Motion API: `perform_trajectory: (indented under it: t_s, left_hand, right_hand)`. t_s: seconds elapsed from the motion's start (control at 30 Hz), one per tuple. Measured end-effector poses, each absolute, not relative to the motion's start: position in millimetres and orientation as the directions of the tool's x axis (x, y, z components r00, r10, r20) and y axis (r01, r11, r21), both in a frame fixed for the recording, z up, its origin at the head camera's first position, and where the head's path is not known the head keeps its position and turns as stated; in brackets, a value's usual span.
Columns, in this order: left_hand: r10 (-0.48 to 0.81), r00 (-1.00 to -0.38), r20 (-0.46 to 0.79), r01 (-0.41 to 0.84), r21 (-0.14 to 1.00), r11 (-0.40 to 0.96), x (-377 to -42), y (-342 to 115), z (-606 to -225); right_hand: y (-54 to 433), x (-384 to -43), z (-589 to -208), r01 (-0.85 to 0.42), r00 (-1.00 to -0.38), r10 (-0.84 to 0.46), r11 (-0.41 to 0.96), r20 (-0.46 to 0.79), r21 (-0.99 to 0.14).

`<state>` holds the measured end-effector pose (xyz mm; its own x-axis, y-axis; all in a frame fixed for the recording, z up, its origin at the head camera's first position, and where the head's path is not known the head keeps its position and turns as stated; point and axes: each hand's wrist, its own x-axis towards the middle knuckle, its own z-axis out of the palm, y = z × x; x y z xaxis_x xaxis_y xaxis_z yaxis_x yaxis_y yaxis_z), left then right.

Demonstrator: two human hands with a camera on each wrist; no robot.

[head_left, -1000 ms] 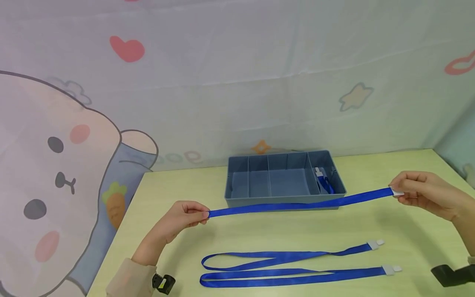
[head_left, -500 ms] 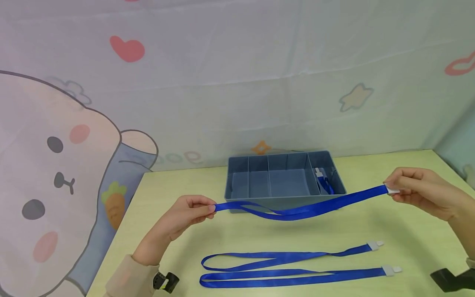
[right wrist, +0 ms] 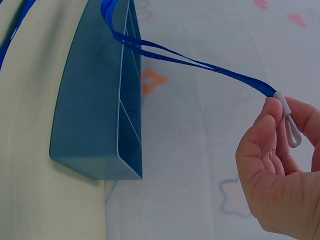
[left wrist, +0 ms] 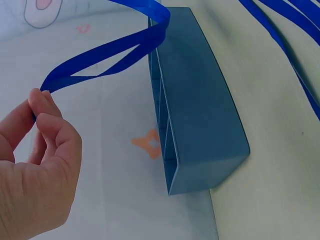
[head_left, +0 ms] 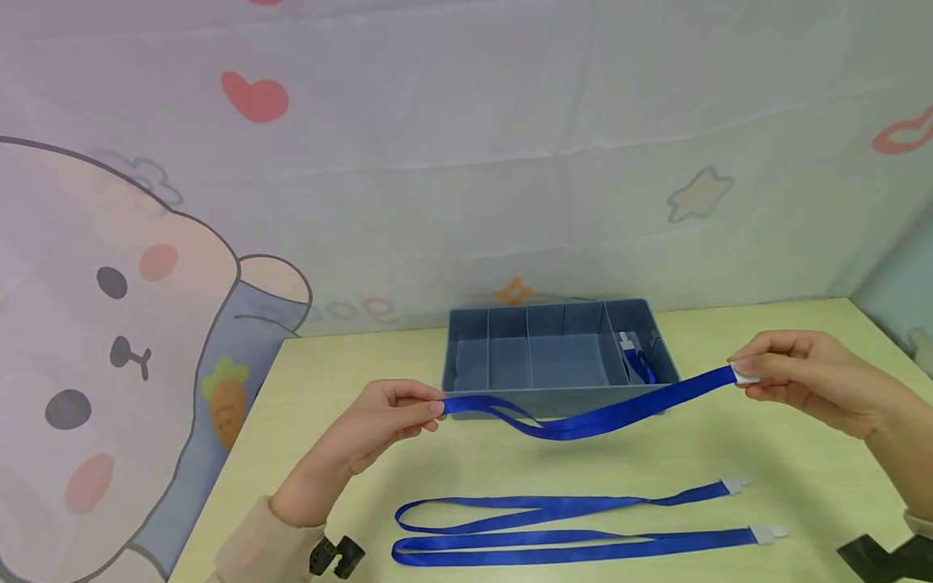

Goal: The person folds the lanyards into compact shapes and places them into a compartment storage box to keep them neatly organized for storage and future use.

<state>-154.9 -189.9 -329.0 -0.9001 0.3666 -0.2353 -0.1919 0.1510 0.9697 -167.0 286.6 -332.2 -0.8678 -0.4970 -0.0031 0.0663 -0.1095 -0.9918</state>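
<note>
A blue lanyard (head_left: pixel 605 421) hangs in a slack curve between both hands, above the table. My left hand (head_left: pixel 382 421) pinches its looped end between thumb and fingertips. At the other end, my right hand (head_left: pixel 820 376) pinches the white plastic clip (right wrist: pixel 283 106), whose small loop shows below the fingers in the right wrist view. Two more blue lanyards lie stretched out below on the table: the farther lanyard (head_left: pixel 576 512) and the nearer lanyard (head_left: pixel 576 557), their white clips pointing right.
A grey-blue divided box (head_left: pixel 561 401) stands at the back of the table (head_left: pixel 350 356). Its right compartment holds a folded blue lanyard (head_left: pixel 640 364) with a white clip. Behind hangs a printed cloth (head_left: pixel 466 162) with a cartoon animal on the left.
Both hands have come closer together, the left moving right and the right moving left. The held lanyard has gone from nearly taut to sagging in the middle, its two strands parting.
</note>
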Motion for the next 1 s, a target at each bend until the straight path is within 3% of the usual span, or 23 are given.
perform_trajectory:
  t_s: [0.6, 1.0]
  left_hand:
    - [0.418, -0.882, -0.218, -0.216, 0.975, 0.053, -153.1, -156.8, -324.3]
    - [0.456, -0.858, -0.235, -0.270, 0.963, -0.011, -150.7, -127.7, -328.0]
  right_hand:
    - [256.6, -171.4, -321.2, 0.070, -0.791, -0.612, -0.114, 0.014, -0.991]
    - [221.9, -170.1, -313.6, 0.037, -0.778, -0.628, -0.063, 0.011, -0.997]
